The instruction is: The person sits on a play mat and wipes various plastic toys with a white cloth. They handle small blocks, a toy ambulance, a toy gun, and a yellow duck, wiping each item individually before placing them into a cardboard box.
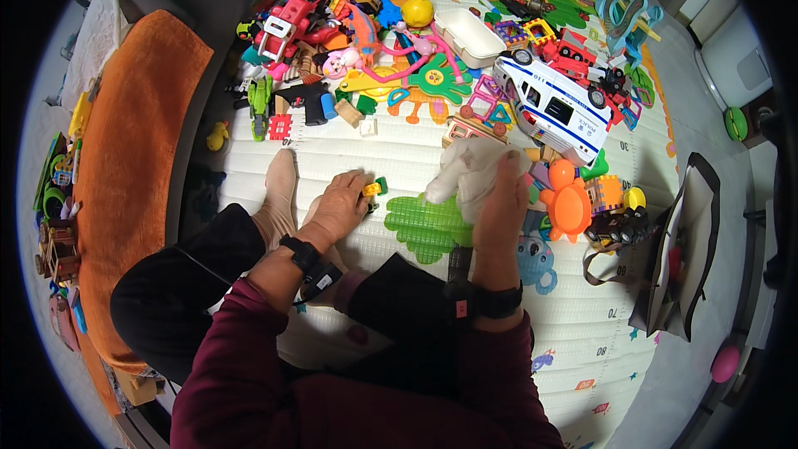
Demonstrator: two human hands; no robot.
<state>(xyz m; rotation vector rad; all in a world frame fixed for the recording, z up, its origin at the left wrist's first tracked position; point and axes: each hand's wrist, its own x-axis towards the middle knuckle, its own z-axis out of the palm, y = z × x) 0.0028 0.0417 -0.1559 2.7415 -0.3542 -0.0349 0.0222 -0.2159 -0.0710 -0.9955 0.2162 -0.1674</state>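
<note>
My left hand [340, 202] is low over the play mat, with its fingers curled at a small yellow and green toy block [373, 189]. Part of that block is hidden behind the fingertips, and a small dark piece shows just below it. In my right hand [502, 199] is a crumpled white cloth [471, 168], which hangs to the left over a printed green tree. Behind the cloth, a wooden toy bus [469, 128] is partly covered. An orange toy turtle [566, 202] lies just right of my right hand.
A toy police van [555, 106] lies on its side beyond the cloth. Heaped toys surround a white plastic box [467, 36] at the back. On the right stands an open bag [670, 255]; an orange-covered sofa [134, 199] borders the left. My foot [280, 190] rests near my left hand.
</note>
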